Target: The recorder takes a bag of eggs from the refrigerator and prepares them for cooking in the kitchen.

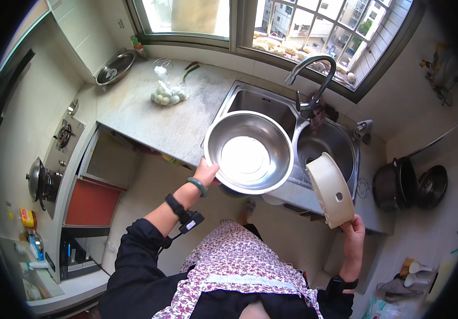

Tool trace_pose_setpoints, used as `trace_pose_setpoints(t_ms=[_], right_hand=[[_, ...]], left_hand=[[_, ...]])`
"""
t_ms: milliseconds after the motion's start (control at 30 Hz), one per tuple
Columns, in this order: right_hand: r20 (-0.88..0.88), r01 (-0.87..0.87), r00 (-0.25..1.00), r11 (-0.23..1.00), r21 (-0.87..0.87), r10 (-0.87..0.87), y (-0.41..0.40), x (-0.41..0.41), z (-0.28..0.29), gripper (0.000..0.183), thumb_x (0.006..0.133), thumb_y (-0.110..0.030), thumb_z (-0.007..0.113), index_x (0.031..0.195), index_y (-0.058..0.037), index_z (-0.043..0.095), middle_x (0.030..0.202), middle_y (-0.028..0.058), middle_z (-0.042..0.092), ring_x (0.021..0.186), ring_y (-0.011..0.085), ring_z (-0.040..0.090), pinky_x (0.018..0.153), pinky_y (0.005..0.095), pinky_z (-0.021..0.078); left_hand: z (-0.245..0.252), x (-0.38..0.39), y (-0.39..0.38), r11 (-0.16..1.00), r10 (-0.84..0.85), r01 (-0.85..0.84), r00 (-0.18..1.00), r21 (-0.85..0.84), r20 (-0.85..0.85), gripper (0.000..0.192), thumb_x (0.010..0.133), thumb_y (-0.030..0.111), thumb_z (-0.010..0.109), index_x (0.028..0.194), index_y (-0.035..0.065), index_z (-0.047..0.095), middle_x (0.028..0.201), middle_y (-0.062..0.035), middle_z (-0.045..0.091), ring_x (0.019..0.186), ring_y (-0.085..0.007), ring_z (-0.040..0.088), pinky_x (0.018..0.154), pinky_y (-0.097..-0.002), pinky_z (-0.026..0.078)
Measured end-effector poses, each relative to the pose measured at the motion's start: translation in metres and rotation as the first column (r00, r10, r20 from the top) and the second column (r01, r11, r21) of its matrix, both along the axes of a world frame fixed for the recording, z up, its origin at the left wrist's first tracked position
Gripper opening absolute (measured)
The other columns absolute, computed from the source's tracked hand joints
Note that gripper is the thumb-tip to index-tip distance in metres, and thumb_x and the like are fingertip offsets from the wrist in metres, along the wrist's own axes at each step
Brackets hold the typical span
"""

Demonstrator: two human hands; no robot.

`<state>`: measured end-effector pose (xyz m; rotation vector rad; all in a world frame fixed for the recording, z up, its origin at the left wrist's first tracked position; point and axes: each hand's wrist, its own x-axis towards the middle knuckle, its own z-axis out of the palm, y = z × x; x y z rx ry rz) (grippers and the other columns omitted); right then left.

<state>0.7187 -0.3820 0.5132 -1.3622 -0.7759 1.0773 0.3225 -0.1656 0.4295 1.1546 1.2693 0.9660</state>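
My left hand (206,171) grips the lower-left rim of a wide stainless steel basin (281,159). The basin is held tilted toward me in front of the double sink, and its inside shows nothing but bright reflections. In my right hand (353,228) is the rim of a cream plastic basket (328,187), turned on its side over the front edge of the round sink bowl (326,139). A hole shows in the basket's wall; its inside faces away. Partly behind the basin lies the rectangular sink bowl (263,103).
A chrome faucet (326,79) arches over the sink. On the stone counter (133,103) rest a plastic bag of roundish items (168,95), chilli peppers (191,71) and an oval metal tray (116,68). Dark pots (394,185) are at right; a gas stove (63,147) is at left.
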Motion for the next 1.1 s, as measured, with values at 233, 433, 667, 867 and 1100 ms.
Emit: trace_pose_setpoints(t_ms=[233,433,667,867,1100], right_hand=[[-0.053,-0.099,0.994,0.993,-0.070,0.095,0.108,0.022,-0.031,0.004,0.082,-0.006,0.057,0.083,-0.0049,0.053,0.078,-0.0032,0.053,0.074,0.0044,0.048,0.069,0.0179,0.0388],[-0.106,-0.267,0.962,0.952,-0.150,0.253,0.189,0.023,-0.051,0.007,0.079,-0.002,0.057,0.084,-0.0044,0.052,0.079,-0.0040,0.052,0.073,0.0030,0.047,0.065,0.0163,0.0384],[0.017,-0.404,0.907,0.879,-0.255,0.422,0.261,-0.009,-0.100,0.010,0.075,-0.006,0.061,0.080,-0.0026,0.053,0.075,-0.0025,0.051,0.068,0.0041,0.048,0.060,0.0178,0.0390],[0.406,-0.406,0.754,0.852,-0.330,0.516,0.318,-0.059,-0.134,0.017,0.072,-0.015,0.064,0.079,-0.0005,0.057,0.076,0.0082,0.056,0.069,0.0171,0.055,0.063,0.0271,0.0440],[0.571,-0.342,0.636,0.853,-0.395,0.519,0.352,-0.096,-0.181,0.019,0.072,-0.018,0.064,0.080,-0.0019,0.057,0.078,0.0112,0.057,0.071,0.0241,0.057,0.064,0.0324,0.0451]], left_hand=[[-0.079,0.051,0.108,0.938,0.119,-0.183,0.968,-0.294,-0.223,0.046,0.074,0.009,0.048,0.114,-0.0049,0.032,0.098,-0.0213,0.052,0.082,-0.0308,0.058,0.060,-0.0358,0.051],[-0.161,0.066,0.152,0.851,0.154,-0.313,0.917,-0.423,-0.368,0.038,0.077,0.007,0.045,0.114,0.0013,0.037,0.092,-0.0156,0.056,0.073,-0.0281,0.061,0.050,-0.0392,0.054],[-0.153,0.096,0.178,0.675,0.156,-0.408,0.893,-0.614,-0.421,0.032,0.076,0.003,0.047,0.108,0.0045,0.048,0.096,-0.0133,0.058,0.083,-0.0304,0.059,0.056,-0.0408,0.052],[-0.198,0.074,0.192,0.558,-0.002,-0.193,0.972,-0.807,-0.234,0.026,0.079,0.006,0.047,0.104,0.0042,0.052,0.099,-0.0131,0.057,0.084,-0.0272,0.059,0.059,-0.0397,0.051],[-0.154,0.070,0.192,0.370,0.151,-0.209,0.975,-0.905,-0.163,0.028,0.088,0.028,0.041,0.110,0.0115,0.048,0.108,-0.0065,0.052,0.094,-0.0245,0.053,0.067,-0.0404,0.051]])
